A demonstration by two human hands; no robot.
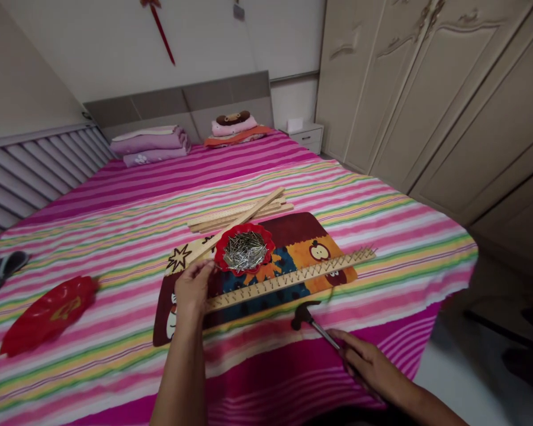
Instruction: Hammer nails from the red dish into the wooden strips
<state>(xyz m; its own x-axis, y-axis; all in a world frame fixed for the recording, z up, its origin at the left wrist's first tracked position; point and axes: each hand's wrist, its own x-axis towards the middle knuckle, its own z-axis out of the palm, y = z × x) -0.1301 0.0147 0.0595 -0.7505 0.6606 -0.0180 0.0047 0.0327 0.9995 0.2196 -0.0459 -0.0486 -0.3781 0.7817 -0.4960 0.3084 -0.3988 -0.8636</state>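
Observation:
My right hand [366, 361] is wrapped round the handle of a claw hammer [308, 315], its head resting low over the striped cloth. Beside the rim of a red scalloped bowl [270, 239], the fingers of my left hand [195, 287] are pinched together; whatever is between them is too small to make out. Many loose nails [245, 251] fill the bowl. A long wooden strip [288, 280] lies across a patterned mat [302, 228], with nails standing along its length. Its left end is close to my left wrist.
More wooden strips [237, 217] lie in a pile behind the bowl, one slanting across the others. At left are a red plate [48, 316] and a dark object [2, 269]. Folded bedding [153, 145] sits at the bed's head. A wardrobe [426, 89] stands right.

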